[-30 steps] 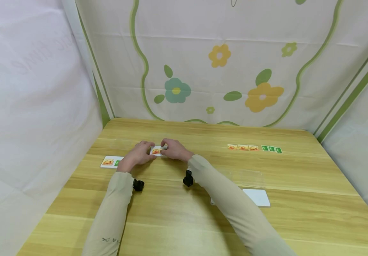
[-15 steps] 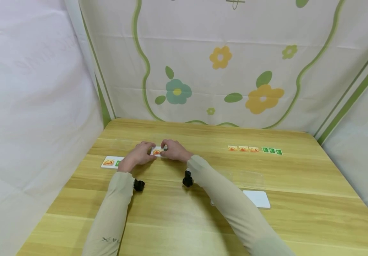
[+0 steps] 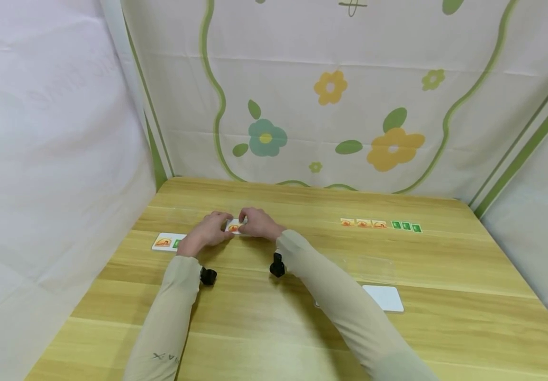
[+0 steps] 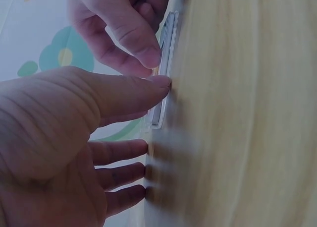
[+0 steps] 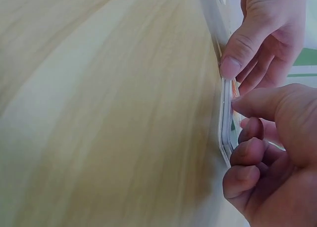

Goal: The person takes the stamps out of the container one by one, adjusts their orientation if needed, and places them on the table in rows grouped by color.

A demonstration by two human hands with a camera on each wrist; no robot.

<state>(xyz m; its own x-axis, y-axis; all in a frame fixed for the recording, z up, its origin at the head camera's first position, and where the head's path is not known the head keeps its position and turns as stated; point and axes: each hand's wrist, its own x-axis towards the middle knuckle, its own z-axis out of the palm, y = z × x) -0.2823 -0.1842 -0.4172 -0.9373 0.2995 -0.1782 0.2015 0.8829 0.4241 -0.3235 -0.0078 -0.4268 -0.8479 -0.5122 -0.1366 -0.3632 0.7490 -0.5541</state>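
Both my hands are at a white card [image 3: 234, 227] with an orange picture, lying low over the wooden table. My left hand [image 3: 206, 232] grips the card's left part, its thumb on the near edge in the left wrist view while the other fingers spread at the far side. From the right, my right hand [image 3: 261, 225] has its thumb and index finger bent onto the card's face. In the right wrist view its thumb presses near the picture, a bit of green shows beside it, and its other fingers curl by the card's [image 5: 225, 119] edge. The fingers hide the card's right part.
A second white card [image 3: 166, 242] with orange and green pictures lies left of the left wrist. Orange picture pieces [image 3: 363, 223] and green pieces [image 3: 406, 226] form a row at right. A clear plate [image 3: 377, 269] and a blank white card [image 3: 384, 298] lie near the right forearm.
The hands keep nearly the same places on the card, with the right fingers shifting slightly. The head view has tilted a little.
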